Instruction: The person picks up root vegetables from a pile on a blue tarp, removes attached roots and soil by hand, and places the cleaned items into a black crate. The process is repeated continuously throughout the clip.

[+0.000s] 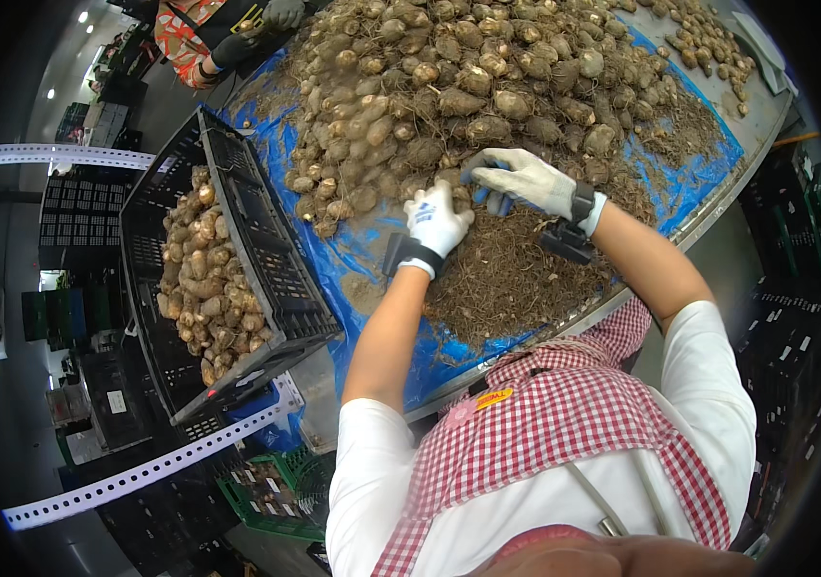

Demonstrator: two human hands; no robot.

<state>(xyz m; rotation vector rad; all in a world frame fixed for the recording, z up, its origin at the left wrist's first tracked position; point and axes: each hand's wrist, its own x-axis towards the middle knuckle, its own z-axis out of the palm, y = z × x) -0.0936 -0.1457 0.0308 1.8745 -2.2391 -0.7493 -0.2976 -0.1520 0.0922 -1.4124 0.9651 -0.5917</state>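
Observation:
A large heap of soil-covered taro corms (482, 79) lies on a blue plastic sheet (374, 375) over the table. At the heap's near edge is my left hand (439, 220), in a white glove, its fingers bent against the corms; whether it grips one cannot be told. My right hand (518, 180), gloved with blue on the palm side, is just right of it with curled fingers, and what lies between them is hidden. Below both hands spreads a mat of loose fibrous roots and soil (511, 281). Each wrist wears a black strap with a device.
A tilted black plastic crate (287, 288) holding cleaner corms (208, 281) stands at the left, by perforated white metal bars (150, 469). Smaller corms (706, 43) lie at the table's far right. A co-worker in dark gloves (233, 49) is at the upper left. Stacked dark crates (778, 339) stand right.

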